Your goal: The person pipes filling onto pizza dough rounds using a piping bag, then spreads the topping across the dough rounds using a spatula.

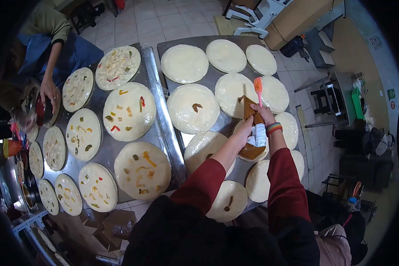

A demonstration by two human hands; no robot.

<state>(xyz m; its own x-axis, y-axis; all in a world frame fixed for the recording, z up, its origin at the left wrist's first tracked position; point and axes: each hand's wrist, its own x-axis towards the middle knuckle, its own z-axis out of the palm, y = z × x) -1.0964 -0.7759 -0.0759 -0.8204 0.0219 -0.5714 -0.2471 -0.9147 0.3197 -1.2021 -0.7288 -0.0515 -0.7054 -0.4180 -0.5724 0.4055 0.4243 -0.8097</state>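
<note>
Above the right-hand tray of dough rounds, my left hand point(244, 129) is closed on the near side of a brown-filled pouch point(252, 152) with a white printed label. My right hand point(264, 115), a rainbow band at its wrist, is closed at the pouch's upper part. A spatula point(258, 86) with a pink handle and orange-red blade sticks up from my right hand. Pale glossy dough rounds point(184, 63) lie beneath and around. One dough round point(186, 113) bears a small brown dab, and a nearer dough round point(221, 205) has a brown streak.
On the left metal tray point(157, 95), several dough rounds point(131, 111) carry colored pieces. Another person's hand point(50, 93) is over a bowl point(42, 108) at the far left. A cardboard box point(115, 228) stands below; a metal table point(341, 95) is at right.
</note>
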